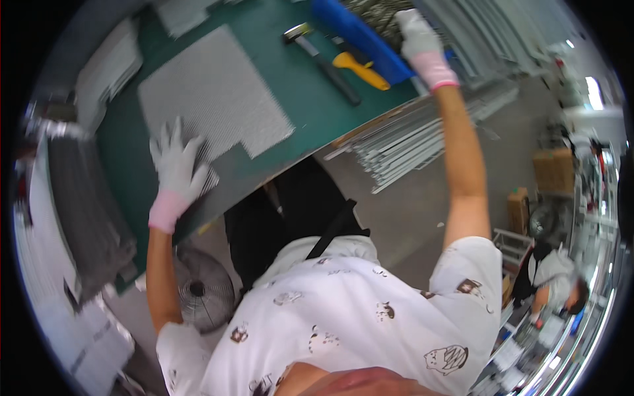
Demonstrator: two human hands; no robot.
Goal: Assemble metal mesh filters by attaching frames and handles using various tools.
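Observation:
My left hand, in a white glove with a pink cuff, lies flat with fingers spread. It rests on the lower left part of a grey perforated mesh sheet, which has a notch cut in its near edge. At the upper right, my right hand, gloved the same way, reaches over a blue bin of small metal-looking pieces. Its fingers are bunched and bent down; what they hold, if anything, is too small to make out.
A hammer and a yellow-handled tool lie on the green table. Stacked sheets stand at the left, and long metal strips lie at the right. A floor fan is below; another person works far right.

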